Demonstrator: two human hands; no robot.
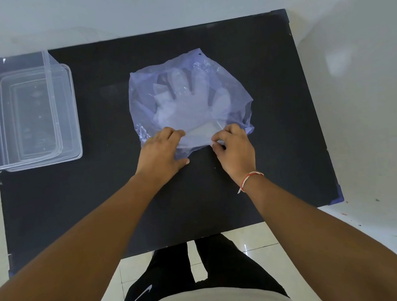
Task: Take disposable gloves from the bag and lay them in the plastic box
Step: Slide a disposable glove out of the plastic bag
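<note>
Black tabletop (75, 215) fills most of my view. Clear plastic box (38, 115) sits at its far left edge, open side up, nothing in it that I can see; something clear, maybe its lid, leans at the box's back and right side, can't tell for sure. Bluish see-through bag (140, 92) lies flat mid-tabletop, well apart from the box. Gloves (186, 96) are all inside the bag, a whitish stack with fingers pointing away from me.

Left hand (161, 152) is curled on the bag's near-left edge, fingers bent over the film, thumb flat on the tabletop. Right hand (234, 146) pinches the near-right edge between thumb and fingertips, holding film, possibly a glove cuff too; can't tell.

I judge the step as opening the bag mouth, none moved yet. To do it well I'd pin the lower layer with the left, lift only the top layer with the right, then pinch a cuff and draw it toward me slowly. Thin film clings, so several may come at once.

Writing: none readable on bag or box. White swoosh logo (141, 297) on my black shorts. Red-white thread (250, 180) on right wrist.
</note>
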